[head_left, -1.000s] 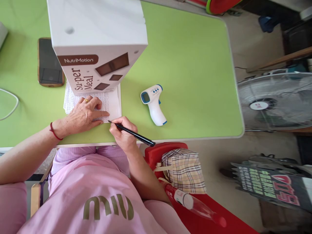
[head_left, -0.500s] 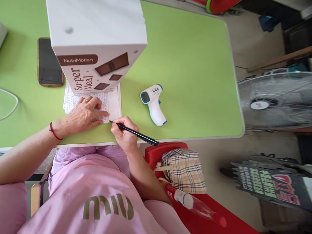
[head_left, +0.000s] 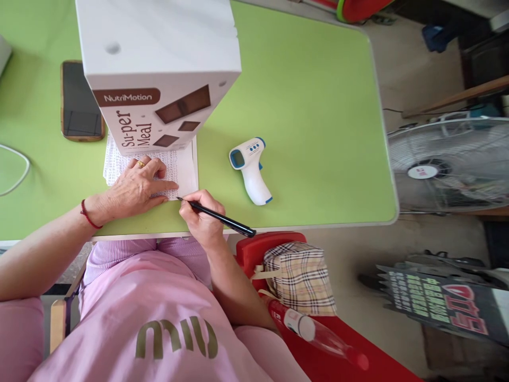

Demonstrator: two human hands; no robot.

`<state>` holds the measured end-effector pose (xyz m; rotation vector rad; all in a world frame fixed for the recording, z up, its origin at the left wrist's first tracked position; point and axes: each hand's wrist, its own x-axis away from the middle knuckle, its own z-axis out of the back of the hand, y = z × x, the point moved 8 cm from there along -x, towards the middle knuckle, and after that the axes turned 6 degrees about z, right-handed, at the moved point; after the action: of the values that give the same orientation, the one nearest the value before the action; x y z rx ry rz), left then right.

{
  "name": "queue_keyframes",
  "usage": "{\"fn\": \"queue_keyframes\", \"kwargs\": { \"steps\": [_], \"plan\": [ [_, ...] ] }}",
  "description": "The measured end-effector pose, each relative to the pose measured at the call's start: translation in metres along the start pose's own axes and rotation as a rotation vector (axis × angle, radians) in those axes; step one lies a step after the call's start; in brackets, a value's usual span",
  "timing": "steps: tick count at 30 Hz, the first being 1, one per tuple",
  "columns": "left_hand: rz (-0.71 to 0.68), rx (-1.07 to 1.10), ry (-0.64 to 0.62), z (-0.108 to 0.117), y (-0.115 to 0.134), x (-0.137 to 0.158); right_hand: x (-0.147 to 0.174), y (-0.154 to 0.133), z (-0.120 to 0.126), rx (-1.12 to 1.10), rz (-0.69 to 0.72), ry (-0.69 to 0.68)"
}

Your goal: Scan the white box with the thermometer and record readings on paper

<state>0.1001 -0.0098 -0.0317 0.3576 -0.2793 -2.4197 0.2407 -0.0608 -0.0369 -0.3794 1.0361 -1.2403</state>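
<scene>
A black pen [head_left: 222, 217] is pinched in the fingers of my right hand [head_left: 204, 217], its tip at the lower edge of a sheet of paper [head_left: 186, 172]. Rows of small handwriting cover the sheet's left part; a strip on the right is blank. My left hand [head_left: 139, 185] lies on the written part with its fingers spread, the index finger pointing toward the pen tip. A white box [head_left: 159, 40] marked NutriMotion stands just beyond that hand, over the paper's far part, which it hides.
A white and blue infrared thermometer [head_left: 250, 170] lies right of the paper. A phone [head_left: 81, 103] is left of the box, a white cable [head_left: 26, 164] farther left. Beside the green table [head_left: 314, 106] are a red chair [head_left: 318, 361] with a checked bag [head_left: 300, 278] and a bottle [head_left: 314, 329], and a fan [head_left: 449, 164].
My right hand and the pen have shifted very slightly left. The left hand, paper and box have stayed in place.
</scene>
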Motion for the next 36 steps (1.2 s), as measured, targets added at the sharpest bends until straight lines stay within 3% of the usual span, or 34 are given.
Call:
{"fn": "queue_keyframes", "kwargs": {
  "steps": [23, 26, 31, 34, 36],
  "plan": [
    [0.011, -0.006, -0.026, 0.0, 0.0, -0.001, -0.001, -0.001, 0.001, -0.03, -0.003, -0.004],
    [0.006, -0.014, -0.021, 0.0, 0.0, 0.0, 0.001, 0.0, 0.005, -0.065, -0.003, 0.043],
    [-0.018, -0.006, 0.002, 0.004, 0.0, 0.001, 0.007, -0.007, 0.021, -0.065, 0.038, 0.218],
    [-0.047, 0.07, 0.046, 0.013, 0.003, 0.002, 0.0, -0.008, 0.022, 0.019, 0.111, 0.169],
    [-0.054, 0.163, 0.14, 0.026, 0.003, 0.003, -0.009, -0.004, 0.024, 0.106, 0.174, 0.13]
  ]
}}
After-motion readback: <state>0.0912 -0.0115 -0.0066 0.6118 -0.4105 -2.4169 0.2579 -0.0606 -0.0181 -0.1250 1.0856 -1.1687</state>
